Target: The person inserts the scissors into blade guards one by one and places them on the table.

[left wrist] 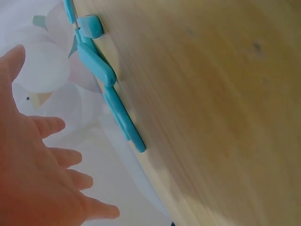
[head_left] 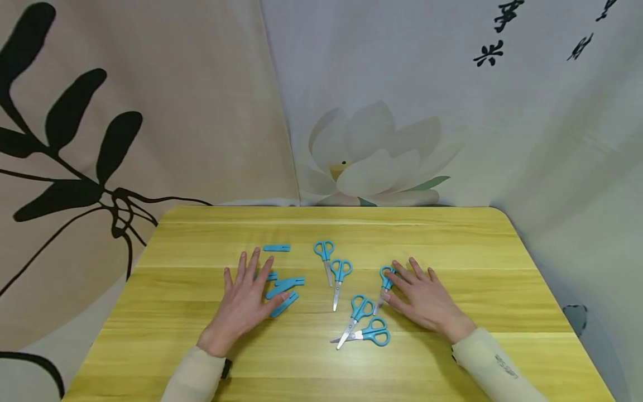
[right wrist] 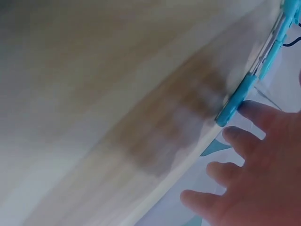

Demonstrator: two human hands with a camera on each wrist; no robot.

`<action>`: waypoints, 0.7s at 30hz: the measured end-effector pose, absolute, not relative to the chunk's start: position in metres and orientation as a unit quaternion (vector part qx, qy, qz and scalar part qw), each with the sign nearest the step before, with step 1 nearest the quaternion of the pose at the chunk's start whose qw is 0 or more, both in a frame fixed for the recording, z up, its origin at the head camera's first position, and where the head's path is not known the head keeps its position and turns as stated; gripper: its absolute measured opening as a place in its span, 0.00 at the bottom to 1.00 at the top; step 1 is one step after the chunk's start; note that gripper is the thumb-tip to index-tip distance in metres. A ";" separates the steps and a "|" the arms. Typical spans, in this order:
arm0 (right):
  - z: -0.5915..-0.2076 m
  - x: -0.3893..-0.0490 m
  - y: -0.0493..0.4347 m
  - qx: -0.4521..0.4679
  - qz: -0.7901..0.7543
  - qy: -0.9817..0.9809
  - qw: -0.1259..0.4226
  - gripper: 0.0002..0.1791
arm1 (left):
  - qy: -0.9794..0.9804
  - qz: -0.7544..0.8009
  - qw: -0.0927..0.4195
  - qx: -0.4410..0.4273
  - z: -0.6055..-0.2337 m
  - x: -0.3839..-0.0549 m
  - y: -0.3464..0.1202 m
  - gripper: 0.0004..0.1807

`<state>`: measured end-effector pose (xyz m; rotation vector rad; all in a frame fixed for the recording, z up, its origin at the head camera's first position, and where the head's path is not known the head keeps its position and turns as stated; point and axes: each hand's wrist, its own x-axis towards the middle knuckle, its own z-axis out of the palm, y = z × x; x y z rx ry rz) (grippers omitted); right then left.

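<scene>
My left hand (head_left: pixel 242 307) hovers with fingers spread beside several narrow blue plastic pieces, each notched at one end. One piece (head_left: pixel 277 248) lies beyond the fingertips; another slanting piece (head_left: pixel 285 305) is by the thumb, which partly covers it. In the left wrist view that hand (left wrist: pixel 37 174) holds nothing. My right hand (head_left: pixel 427 298), fingers spread, is over the edge of blue-handled scissors (head_left: pixel 385 279), hiding part of a handle loop. Nearer the front, one pair of scissors (head_left: pixel 355 318) crosses another pair (head_left: pixel 374 333). Two more scissors (head_left: pixel 341 271) lie side by side toward the back.
All of it lies on a yellow wood-grain table (head_left: pixel 477 240) with rounded back corners. Behind hangs a pale curtain (head_left: pixel 211 100) printed with dark leaves, a white flower and black characters. Both forearms wear light sleeves (head_left: pixel 494 363).
</scene>
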<state>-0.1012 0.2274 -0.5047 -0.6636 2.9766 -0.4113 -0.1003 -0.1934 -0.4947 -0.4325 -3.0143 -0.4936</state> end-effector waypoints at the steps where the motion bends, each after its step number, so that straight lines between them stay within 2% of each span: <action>1: -0.505 -0.100 0.229 -0.215 -0.133 0.967 0.034 0.37 | -0.977 -0.160 0.029 -0.139 -0.495 -0.100 -0.194 0.51; 9: -0.500 -0.091 0.247 -0.227 -0.127 0.965 0.042 0.39 | -0.976 -0.165 0.029 -0.137 -0.494 -0.098 -0.196 0.51; 16: -0.495 -0.100 0.254 -0.255 -0.160 0.954 0.017 0.41 | -0.976 -0.167 0.025 -0.140 -0.493 -0.097 -0.198 0.51; 21: -0.494 -0.117 0.257 -0.302 -0.214 0.927 0.058 0.37 | -0.974 -0.172 0.023 -0.144 -0.494 -0.096 -0.198 0.50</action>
